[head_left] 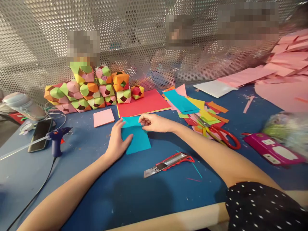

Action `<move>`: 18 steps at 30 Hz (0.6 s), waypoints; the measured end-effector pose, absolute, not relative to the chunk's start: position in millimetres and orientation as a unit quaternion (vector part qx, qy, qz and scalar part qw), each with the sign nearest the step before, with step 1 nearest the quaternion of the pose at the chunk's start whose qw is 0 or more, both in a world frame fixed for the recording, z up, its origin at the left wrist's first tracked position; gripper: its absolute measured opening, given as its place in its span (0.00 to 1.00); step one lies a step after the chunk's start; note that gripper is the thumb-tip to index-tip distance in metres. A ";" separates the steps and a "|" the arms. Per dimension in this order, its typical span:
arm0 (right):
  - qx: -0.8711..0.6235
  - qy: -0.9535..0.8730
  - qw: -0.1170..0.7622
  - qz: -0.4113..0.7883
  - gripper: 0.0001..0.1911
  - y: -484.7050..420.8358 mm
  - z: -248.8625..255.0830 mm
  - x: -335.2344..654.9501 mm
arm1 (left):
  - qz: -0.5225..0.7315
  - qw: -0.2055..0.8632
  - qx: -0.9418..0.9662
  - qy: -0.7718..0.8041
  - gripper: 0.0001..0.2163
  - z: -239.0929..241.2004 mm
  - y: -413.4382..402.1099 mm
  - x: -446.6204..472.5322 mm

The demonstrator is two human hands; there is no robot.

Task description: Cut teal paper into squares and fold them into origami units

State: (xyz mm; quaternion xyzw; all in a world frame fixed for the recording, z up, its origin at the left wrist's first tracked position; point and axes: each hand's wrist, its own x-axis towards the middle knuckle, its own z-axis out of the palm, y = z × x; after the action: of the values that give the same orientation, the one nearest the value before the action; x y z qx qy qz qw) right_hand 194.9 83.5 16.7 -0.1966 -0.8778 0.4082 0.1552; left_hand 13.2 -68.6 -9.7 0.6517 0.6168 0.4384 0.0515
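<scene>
A sheet of bright blue paper (137,141) lies on the table in front of me, with a crease or fold across its upper part. My left hand (117,141) rests along the paper's left edge, fingers stretched and thumb apart over the sheet. At the upper right edge, my right hand (155,123) has its fingers curled together on the paper; the fingertips are partly hidden. Nearer to me lies a box cutter (168,163) with a red edge and its blade out. A small stack of pink paper squares (104,117) sits beyond my left hand.
Folded paper balls (89,91) are stacked along the mesh screen (144,38). Red sheets (146,102) lie before it. On the right are blue strips (181,102), red-handled scissors (226,138), a magenta power strip (271,149) and pink paper (288,61). A glue gun (57,141) and phone (40,134) lie left.
</scene>
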 end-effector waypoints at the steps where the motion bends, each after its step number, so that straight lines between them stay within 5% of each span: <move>1: -0.197 -0.868 0.175 0.421 0.15 85.1 14.8 194.0 | 0.482 0.102 0.602 0.628 0.23 -10.3 -65.4 9.7; 4: -0.208 -0.841 0.226 0.445 0.19 88.3 6.8 190.6 | 0.572 0.269 0.483 0.606 0.26 -11.4 -58.0 2.4; 7: -0.223 -0.826 0.256 0.449 0.20 89.9 -2.1 185.7 | 0.591 0.327 0.449 0.585 0.25 -10.6 -54.4 -0.9; 13: -0.266 -0.854 0.240 0.378 0.19 99.8 -3.3 190.7 | 0.593 0.216 0.438 0.640 0.21 -1.4 -45.1 -39.4; 18: -0.261 -0.921 0.098 0.271 0.23 106.0 8.4 213.5 | 0.578 0.108 0.398 0.704 0.24 0.0 -40.8 -92.3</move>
State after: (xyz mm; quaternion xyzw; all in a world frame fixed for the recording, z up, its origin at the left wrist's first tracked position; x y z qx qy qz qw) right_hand 213.5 106.0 8.4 -0.2605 -0.9214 0.2712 0.0976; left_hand -92.3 -40.8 0.0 0.3979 0.7039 0.5784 0.1079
